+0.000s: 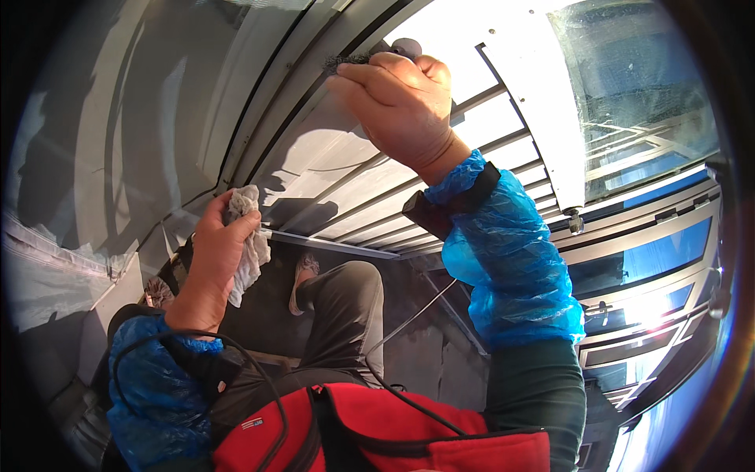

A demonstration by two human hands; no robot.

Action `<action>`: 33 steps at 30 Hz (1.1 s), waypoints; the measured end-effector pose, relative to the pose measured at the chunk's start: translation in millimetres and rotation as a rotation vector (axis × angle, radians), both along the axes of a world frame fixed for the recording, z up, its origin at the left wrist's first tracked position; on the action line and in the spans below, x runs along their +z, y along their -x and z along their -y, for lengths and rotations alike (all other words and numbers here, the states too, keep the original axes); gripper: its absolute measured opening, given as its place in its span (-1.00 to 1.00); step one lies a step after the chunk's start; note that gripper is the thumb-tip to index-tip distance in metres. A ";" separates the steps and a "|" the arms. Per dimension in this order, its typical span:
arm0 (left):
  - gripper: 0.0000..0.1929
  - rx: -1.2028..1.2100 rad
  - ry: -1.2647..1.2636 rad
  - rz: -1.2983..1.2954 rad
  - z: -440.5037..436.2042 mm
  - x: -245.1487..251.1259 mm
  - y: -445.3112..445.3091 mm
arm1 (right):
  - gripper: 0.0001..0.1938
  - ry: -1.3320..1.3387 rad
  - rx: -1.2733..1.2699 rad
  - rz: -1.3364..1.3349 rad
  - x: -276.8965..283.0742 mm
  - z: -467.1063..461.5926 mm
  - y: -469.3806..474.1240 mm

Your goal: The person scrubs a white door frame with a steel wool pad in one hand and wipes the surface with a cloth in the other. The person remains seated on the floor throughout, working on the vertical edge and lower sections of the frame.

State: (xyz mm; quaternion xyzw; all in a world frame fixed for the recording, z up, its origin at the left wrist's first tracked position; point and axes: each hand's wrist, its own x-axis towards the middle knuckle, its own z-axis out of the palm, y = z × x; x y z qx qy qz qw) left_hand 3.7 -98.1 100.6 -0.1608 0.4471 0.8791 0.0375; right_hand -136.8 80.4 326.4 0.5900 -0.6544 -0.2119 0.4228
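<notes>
My left hand (209, 271) grips a crumpled white rag (249, 259), its loose end hanging down beside the palm. Up at the top of the view, my right hand (404, 106) is closed over a dark grey wire-wool pad (345, 61), part of which sticks out past the fingertips. That hand is at the edge of a pale door (354, 200) with horizontal grooves. Just beyond the knuckles shows a round grey knob-like fitting (407, 45). My fingers hide the rest of the pad and part of the fitting.
A pale frame (283, 82) with dark seals runs along the door's left side. Glass (643, 88) lies to the right, near a metal fitting (573, 219). Thin cables (407, 323) cross before me. Bright sunlight washes out the upper panel. My knee (354, 289) is below the door.
</notes>
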 end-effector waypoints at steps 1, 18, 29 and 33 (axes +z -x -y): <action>-0.48 -0.006 0.022 -0.014 0.1 0.1 -1.4 | -0.67 0.033 0.025 0.030 5.7 -4.9 -0.7; -0.25 0.067 -0.080 -0.079 -0.5 -2.6 14.6 | -0.72 -0.016 0.040 0.281 2.1 -31.0 -5.6; -0.28 0.189 0.289 -1.026 -18.5 138.2 58.3 | -0.92 2.076 -0.091 1.282 -150.4 -195.9 -160.1; -0.27 0.509 0.880 -1.235 -27.4 203.2 103.6 | -0.85 2.536 -0.243 1.336 -168.6 -237.2 -180.5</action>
